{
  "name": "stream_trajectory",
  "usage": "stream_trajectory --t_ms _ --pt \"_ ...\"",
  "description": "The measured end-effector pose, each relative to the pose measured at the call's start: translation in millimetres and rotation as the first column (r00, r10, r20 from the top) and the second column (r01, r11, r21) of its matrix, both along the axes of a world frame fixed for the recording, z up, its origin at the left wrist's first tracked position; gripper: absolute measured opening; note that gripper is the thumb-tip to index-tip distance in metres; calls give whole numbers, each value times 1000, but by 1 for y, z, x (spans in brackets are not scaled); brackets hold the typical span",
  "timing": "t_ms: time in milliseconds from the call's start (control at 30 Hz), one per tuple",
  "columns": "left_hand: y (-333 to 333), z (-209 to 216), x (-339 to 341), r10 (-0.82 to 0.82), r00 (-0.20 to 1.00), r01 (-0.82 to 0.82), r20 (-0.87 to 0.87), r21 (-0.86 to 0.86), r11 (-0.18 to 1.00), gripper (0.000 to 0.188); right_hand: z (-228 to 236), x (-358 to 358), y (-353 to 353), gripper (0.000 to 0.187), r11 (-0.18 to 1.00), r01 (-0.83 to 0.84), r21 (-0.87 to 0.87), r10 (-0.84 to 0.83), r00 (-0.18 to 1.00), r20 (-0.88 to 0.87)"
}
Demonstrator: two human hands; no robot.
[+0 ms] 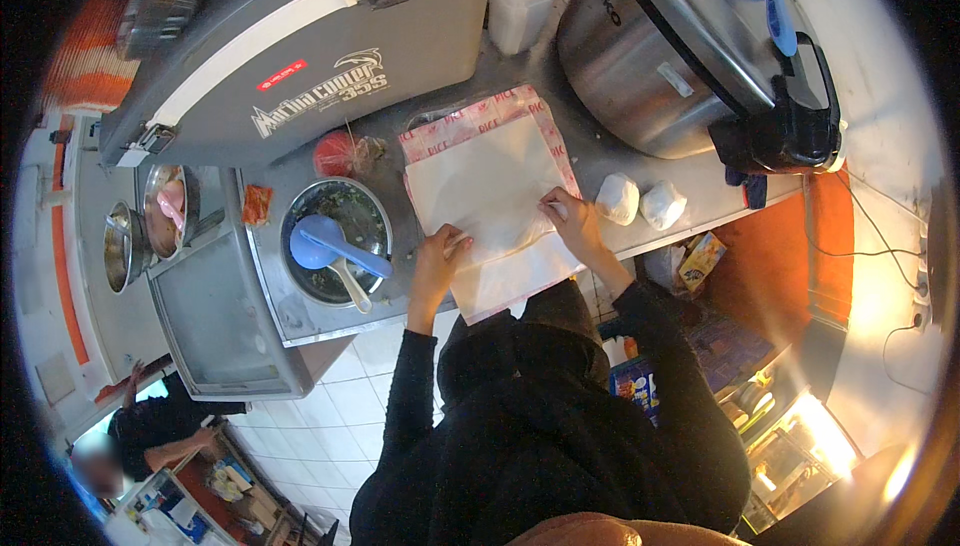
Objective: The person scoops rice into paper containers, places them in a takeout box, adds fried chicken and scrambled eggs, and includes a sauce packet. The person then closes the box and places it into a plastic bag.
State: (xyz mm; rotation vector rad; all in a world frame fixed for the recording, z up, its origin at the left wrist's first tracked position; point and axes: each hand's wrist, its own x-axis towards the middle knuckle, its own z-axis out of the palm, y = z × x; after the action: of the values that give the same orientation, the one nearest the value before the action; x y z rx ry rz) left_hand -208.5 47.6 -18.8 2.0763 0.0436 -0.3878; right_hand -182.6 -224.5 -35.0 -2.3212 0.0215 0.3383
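One plain off-white paper sheet [477, 184]

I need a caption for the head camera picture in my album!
A left hand and right hand hold white paper beside a metal bowl with a blue scoop.

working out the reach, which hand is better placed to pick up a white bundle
Probably the right hand: it is close to both white bundles, while the left hand is across the paper sheet from them. Both seem to pinch the sheet, so the right would likely let go first.
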Motion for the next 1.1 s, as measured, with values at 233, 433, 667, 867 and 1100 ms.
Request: stream_trajectory --t_ms 233,433,667,867,1100 --pt "-35 -8 -5 160 864 -404 477 469 785 24 30 14 46 29 882 56 -467 248 789 562" --pt "-25 -15 -10 -120 891 -140 438 517 844 22 -17 31 23 26 984 -176 40 168 974 152" --pt "-9 -38 -21 -355 768 114 533 432 895 20 -12 9 5 29 750 -491 -443 657 631 413" --pt "11 -22 -27 -400 812 308 424 270 912 25 0 20 -28 40 536 -725 -432 842 427 329" --pt "22 -16 6 -189 972 197 142 -46 979 21 15 59 -2 34 483 -784 -390 872 471 134"
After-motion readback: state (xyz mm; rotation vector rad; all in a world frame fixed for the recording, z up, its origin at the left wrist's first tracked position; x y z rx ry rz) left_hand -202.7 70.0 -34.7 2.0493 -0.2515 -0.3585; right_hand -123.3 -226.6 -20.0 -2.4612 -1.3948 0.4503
